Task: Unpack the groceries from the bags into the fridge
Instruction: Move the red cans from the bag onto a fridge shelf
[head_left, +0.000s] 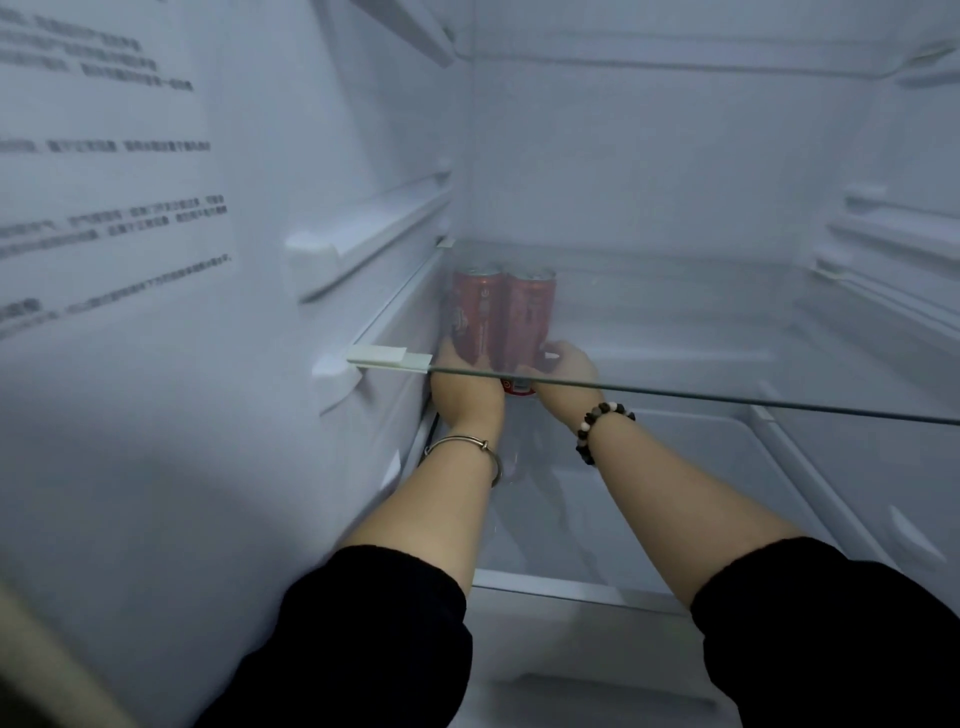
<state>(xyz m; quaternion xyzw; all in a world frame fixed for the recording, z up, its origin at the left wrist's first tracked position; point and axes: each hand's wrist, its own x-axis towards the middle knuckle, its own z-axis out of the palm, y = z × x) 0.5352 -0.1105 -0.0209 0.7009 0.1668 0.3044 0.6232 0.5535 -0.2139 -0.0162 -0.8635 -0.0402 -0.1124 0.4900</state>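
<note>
Two red drink cans stand side by side at the back left of the fridge, seen through the glass shelf (727, 400) above them. My left hand (465, 387) reaches under that shelf and wraps round the left can (475, 317) from its left side. On the other side, my right hand (566, 374) curls its fingers round the right can (530, 312). The fingertips are blurred behind the glass. The left wrist carries a metal bangle and the right wrist a bead bracelet.
The fridge's left wall (156, 364), with a printed label, runs close beside my left arm. Shelf rails (374, 228) stick out from both side walls. The lower shelf (675, 493) stretches to the right of the cans, with a white ledge (571, 590) at its front.
</note>
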